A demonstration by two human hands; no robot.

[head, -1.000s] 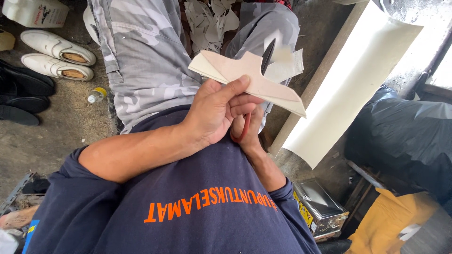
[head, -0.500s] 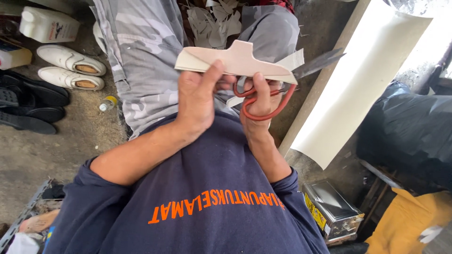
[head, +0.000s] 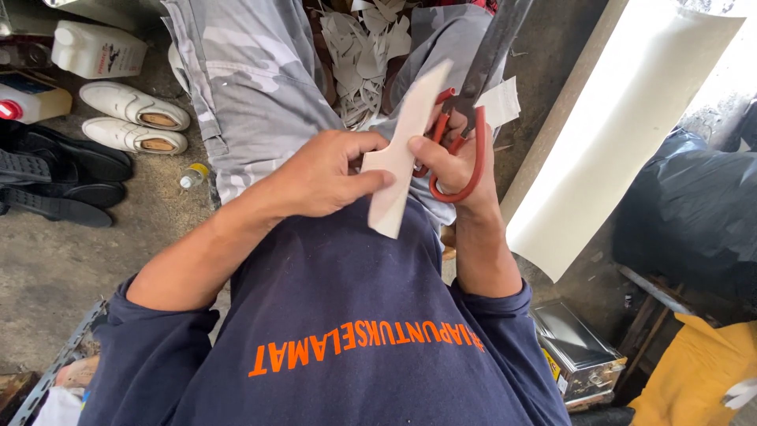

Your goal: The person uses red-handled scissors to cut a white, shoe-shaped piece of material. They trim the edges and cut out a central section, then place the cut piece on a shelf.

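Closest, a cream cut-out piece point(head: 404, 150), flat, stiff-looking and roughly T-shaped, is held upright over the lap. It is pinched by the left hand point(head: 327, 173), thumb on the near face, fingers point(head: 371, 143) curled shut around its side tab. Just beside it, red-handled scissors point(head: 465, 110) are gripped by the right hand point(head: 453, 170), fingers closed through the loop handles; the dull grey metal blades are angled up and away, next to the piece's upper edge. How far apart the blades are cannot be told. A small pale offcut point(head: 501, 102) is seen by the blades. Beyond the hands, grey camouflage trousers point(head: 252, 79) are seen, and between the knees a heap of pale curled scraps point(head: 363, 55) lies on the floor. To the right, a large smooth cream sheet point(head: 631, 134) is leaned, partly rolled. Further left on the concrete floor point(head: 47, 268), white shoes point(head: 134, 118), black shoes point(head: 55, 177) and a white plastic jug point(head: 98, 49) are seen. Lower right, a shiny metal box point(head: 579, 351) is closed; contents hidden.
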